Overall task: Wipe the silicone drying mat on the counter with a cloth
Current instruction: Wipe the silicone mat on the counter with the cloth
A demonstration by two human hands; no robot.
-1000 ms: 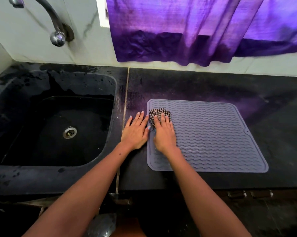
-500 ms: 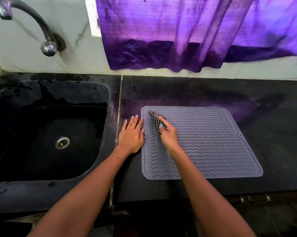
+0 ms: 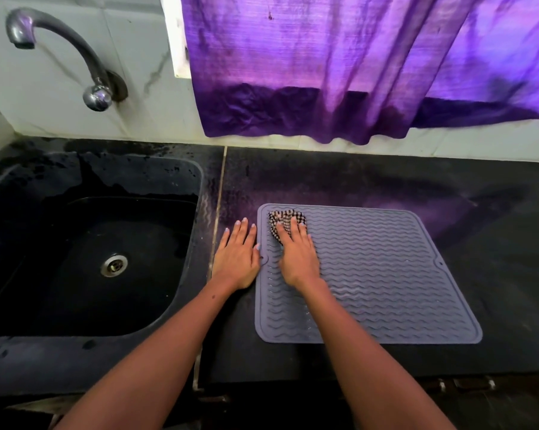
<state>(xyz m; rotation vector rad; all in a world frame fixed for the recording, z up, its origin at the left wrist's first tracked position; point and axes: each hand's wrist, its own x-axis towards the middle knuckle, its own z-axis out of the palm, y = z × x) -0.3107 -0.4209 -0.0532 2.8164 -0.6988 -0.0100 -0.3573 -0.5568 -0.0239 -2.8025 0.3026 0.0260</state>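
A grey silicone drying mat (image 3: pixel 386 274) with wavy ridges lies flat on the black counter (image 3: pixel 494 243). At its far left corner sits a bunched black-and-white checked cloth (image 3: pixel 282 216). My right hand (image 3: pixel 297 252) presses down on the cloth with straight fingers, covering its near part. Beside it, my left hand (image 3: pixel 237 256) rests flat on the counter against the mat's left edge, fingers spread and straight, holding nothing.
A black sink (image 3: pixel 85 252) with a metal drain is set into the counter at left, its rim wet. A curved tap (image 3: pixel 85 60) juts from the tiled wall above it. A purple curtain (image 3: pixel 339 72) hangs behind the counter.
My right hand flattened onto the cloth again after pinching it up on edge half a second ago, and pushed it back toward the mat's far left corner. The left hand stayed put.
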